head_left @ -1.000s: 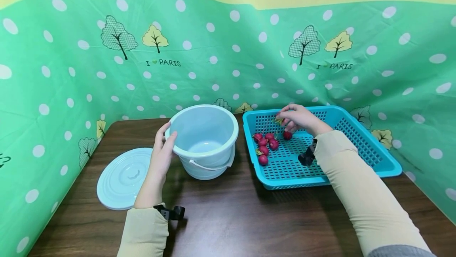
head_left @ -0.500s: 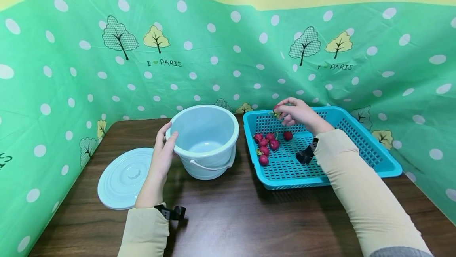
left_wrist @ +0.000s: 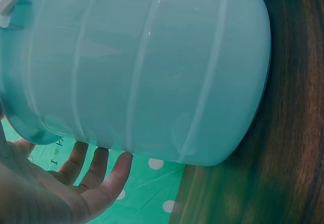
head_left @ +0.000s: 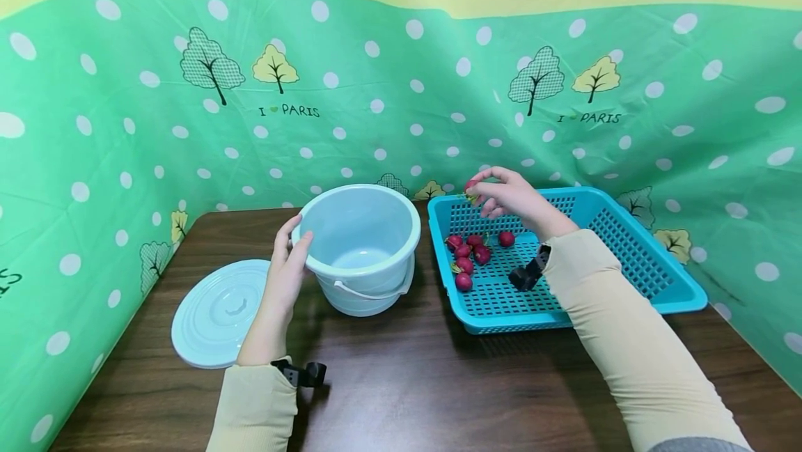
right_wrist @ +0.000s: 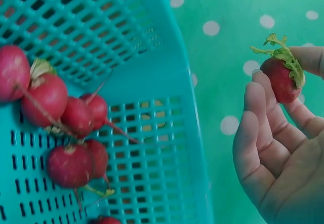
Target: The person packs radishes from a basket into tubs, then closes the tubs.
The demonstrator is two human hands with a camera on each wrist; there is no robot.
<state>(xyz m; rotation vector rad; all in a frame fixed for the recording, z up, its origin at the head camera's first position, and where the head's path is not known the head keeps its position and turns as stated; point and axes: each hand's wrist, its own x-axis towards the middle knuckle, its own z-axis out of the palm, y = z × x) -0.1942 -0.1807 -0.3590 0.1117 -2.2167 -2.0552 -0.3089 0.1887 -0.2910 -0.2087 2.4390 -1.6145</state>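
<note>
My left hand point(head_left: 285, 281) grips a light blue bucket point(head_left: 370, 279) at the left of its rim, thumb over the edge and fingers along the outside wall, as the left wrist view also shows. The bucket stands upright on the table, its wire-like handle hanging down in front. Up over the back left of a blue plastic basket point(head_left: 526, 320), my right hand point(head_left: 510, 200) pinches a red radish point(right_wrist: 281, 80) with green leaves between thumb and fingers. Several more radishes point(head_left: 462, 250) lie in the basket's left part, with one point(head_left: 506, 238) a little apart from the cluster.
A round light blue lid point(head_left: 216, 316) lies on the dark wooden table point(head_left: 413, 382) left of the bucket, partly hidden by my left forearm. Behind the table hangs a green dotted cloth point(head_left: 388, 90). The basket stands just right of the bucket.
My right hand has risen and moved left with the radish, from inside the basket to above its back left rim. The left hand and bucket stay put.
</note>
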